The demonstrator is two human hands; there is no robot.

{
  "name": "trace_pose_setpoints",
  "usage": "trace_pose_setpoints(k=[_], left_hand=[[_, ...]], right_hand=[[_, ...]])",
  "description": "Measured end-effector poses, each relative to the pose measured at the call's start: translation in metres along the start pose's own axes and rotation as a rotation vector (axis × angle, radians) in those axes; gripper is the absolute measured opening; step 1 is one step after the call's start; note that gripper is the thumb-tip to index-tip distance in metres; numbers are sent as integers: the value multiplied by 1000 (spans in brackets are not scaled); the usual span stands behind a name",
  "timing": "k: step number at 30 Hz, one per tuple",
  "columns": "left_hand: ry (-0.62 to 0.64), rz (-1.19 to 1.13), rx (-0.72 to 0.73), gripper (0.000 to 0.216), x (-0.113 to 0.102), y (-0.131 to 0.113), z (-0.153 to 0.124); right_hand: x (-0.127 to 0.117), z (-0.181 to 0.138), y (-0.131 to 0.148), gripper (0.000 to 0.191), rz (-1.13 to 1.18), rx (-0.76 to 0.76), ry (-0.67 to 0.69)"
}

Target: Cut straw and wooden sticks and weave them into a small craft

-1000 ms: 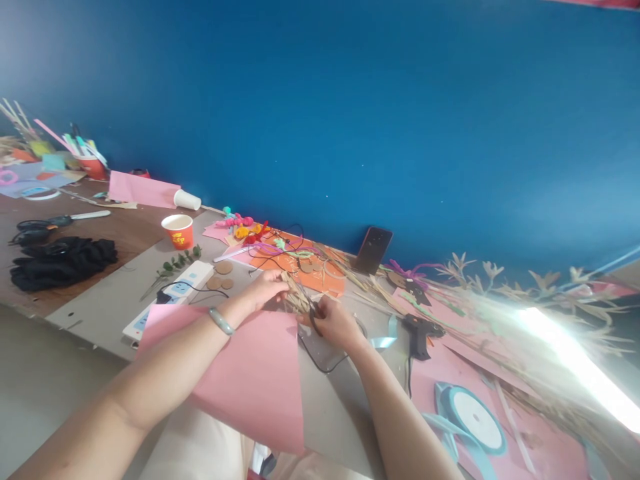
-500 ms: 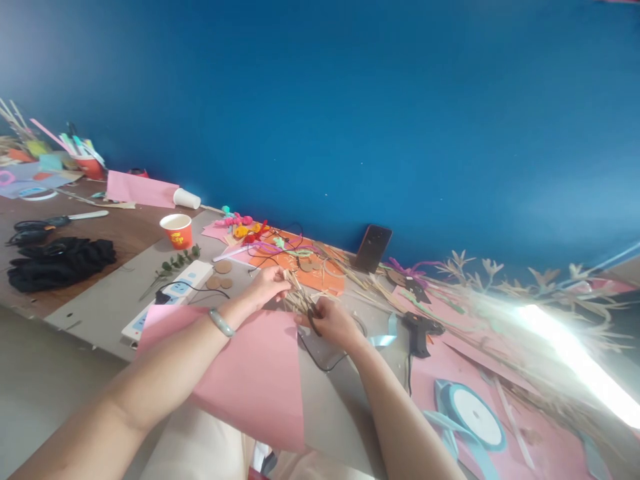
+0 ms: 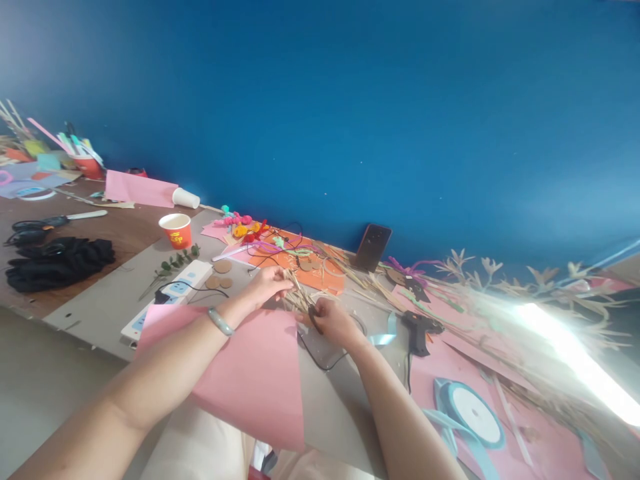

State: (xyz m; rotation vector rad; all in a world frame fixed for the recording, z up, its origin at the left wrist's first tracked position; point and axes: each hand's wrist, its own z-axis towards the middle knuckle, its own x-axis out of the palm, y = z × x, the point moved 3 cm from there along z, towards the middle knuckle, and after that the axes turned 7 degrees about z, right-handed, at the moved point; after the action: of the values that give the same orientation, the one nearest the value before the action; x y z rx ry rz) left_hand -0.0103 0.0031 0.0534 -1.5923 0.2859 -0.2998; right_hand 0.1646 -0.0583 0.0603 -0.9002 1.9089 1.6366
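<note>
Where the 2 hands meet, just above the far edge of a pink paper sheet (image 3: 250,373), a small straw bundle (image 3: 299,298) is held slightly off the table: thin, pale tan, dry stems, gathered tight at the near end and fanning into loose, frayed tips toward the blue wall (image 3: 350,120). The left hand (image 3: 267,283) pinches the splayed far end between thumb and fingertips, the other fingers curled in beside them. The right hand (image 3: 334,321) is closed around the near end, fingers pressed together and folded over something dark; it may be a loop of the black cord (image 3: 320,363) that trails below the hand, though the view is too small to be sure. A pale green bracelet (image 3: 221,321) sits on the left wrist. The pink sheet lies on a grey board (image 3: 100,300), with the forearms over it. To the left are 3 cardboard discs (image 3: 220,273), a white power strip (image 3: 173,293) and a red paper cup (image 3: 177,231). Behind the bundle lies an orange sheet (image 3: 325,280) strewn with coloured bits, and a dark phone (image 3: 373,248) leans on the wall. To the right stand a black glue gun (image 3: 419,330) and a pale blue ribbon spool (image 3: 473,417).
</note>
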Motion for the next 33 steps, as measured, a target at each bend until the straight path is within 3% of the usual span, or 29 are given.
trace_pose_setpoints(k=[7,13,20,33], left_hand=[[19,4,-8,21,1,0,0],[135,43,-17,16,4,6,-1],[160,19,5,18,6,0,-3],[224,125,-79,21,8,9,-2]], right_hand=[[-2,-3,4,39,-35,10,-11],[0,-2,4,38,-68,11,-33],[2,-2,3,40,-55,13,15],[3,-1,2,39,-69,16,17]])
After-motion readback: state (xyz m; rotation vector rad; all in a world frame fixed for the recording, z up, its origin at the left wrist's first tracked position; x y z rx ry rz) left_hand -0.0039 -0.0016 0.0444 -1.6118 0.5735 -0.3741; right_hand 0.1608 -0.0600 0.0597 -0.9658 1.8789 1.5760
